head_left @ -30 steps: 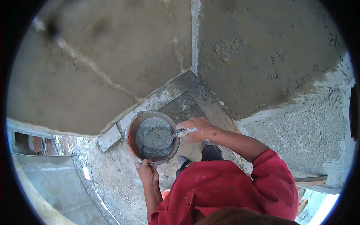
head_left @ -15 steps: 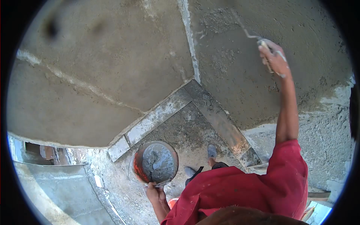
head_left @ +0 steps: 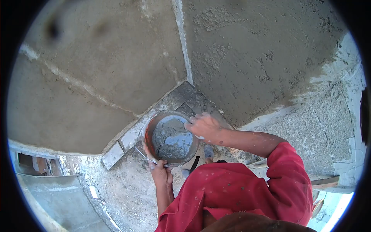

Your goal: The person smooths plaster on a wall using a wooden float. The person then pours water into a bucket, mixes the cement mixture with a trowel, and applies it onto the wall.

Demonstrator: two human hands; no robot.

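Note:
My left hand (head_left: 160, 170) grips the near rim of a round bucket (head_left: 196, 146), its fingers closed on the edge. Wet grey mortar (head_left: 170, 141) lies inside, with a watery sheen on top, and a thin wire handle (head_left: 142, 154) hangs at the left side. My right hand (head_left: 205, 127) is at the bucket's right rim, fingers curled and slightly blurred. The trowel that it gripped in the earlier view is hidden now. Fresh mortar covers the wall surface (head_left: 247, 62) beyond, rough in patches.
A smoother grey plastered surface (head_left: 96, 77) spreads at the left, divided from the right one by a pale seam (head_left: 182, 36). Slabs (head_left: 133, 133) form an angled edge below. My feet (head_left: 208, 150) are on the rough floor, and a ledge (head_left: 58, 193) stands at lower left.
My right hand has come down from the upper right surface to the bucket, and the trowel has gone out of sight. My left hand has brought the bucket up and to the right.

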